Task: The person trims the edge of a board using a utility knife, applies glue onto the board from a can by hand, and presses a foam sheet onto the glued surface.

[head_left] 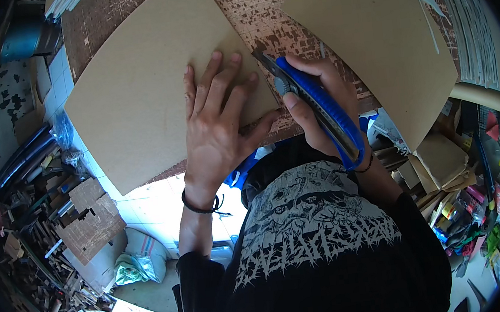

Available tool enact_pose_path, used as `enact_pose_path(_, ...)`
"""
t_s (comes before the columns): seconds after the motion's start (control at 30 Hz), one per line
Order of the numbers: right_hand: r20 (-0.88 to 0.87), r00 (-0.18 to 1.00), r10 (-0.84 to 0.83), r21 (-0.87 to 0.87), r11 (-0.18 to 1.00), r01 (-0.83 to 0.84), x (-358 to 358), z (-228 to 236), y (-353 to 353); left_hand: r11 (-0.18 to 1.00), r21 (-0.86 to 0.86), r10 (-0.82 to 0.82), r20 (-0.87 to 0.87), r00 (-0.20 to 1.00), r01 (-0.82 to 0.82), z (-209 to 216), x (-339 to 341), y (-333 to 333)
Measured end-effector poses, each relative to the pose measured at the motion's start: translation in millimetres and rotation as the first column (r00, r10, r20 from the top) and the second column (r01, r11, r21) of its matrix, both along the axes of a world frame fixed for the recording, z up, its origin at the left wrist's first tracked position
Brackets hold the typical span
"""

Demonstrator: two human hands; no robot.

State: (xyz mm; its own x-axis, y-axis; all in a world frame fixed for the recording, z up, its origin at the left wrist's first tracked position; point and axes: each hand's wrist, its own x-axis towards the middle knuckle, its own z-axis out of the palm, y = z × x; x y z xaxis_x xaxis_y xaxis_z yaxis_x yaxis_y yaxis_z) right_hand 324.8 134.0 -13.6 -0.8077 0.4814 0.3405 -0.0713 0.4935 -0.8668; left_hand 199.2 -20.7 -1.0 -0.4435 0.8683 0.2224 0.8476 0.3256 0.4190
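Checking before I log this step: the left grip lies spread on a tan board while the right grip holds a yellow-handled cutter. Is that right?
Not quite: in the head view, the cutter has a blue handle, not a yellow one. The rest stands: the left grip lies spread on a tan board while the right grip holds the cutter.

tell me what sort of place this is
Probably a small workshop: there is a worn, scratched work surface, a blue utility knife in hand, and a heap of scrap pieces at the left.
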Motion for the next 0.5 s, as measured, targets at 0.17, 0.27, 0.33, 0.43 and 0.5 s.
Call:
enact_pose_path(0.17,0.030,0.999,0.021,-0.044,0.999,-0.019,0,0,-2,1.000,0.030,-0.010,-0.045,0.999,0.011,-14,4,-4)
enact_pose_path(0.27,0.051,0.998,0.026,-0.018,1.000,-0.025,5,3,-4,0.998,0.049,-0.025,-0.057,0.998,0.027,-17,5,-5)
enact_pose_path(0.33,0.063,0.998,0.030,-0.010,1.000,-0.029,8,3,-5,0.998,0.055,-0.031,-0.055,0.998,0.034,-18,4,-6)
enact_pose_path(0.43,0.039,0.998,0.039,0.002,0.999,-0.039,14,6,-7,0.996,0.071,-0.044,-0.052,0.998,0.048,-19,3,-6)
enact_pose_path(0.5,0.157,0.986,0.048,-0.142,0.990,-0.026,23,13,-12,0.995,0.083,-0.048,-0.054,0.997,0.052,-20,2,-6)
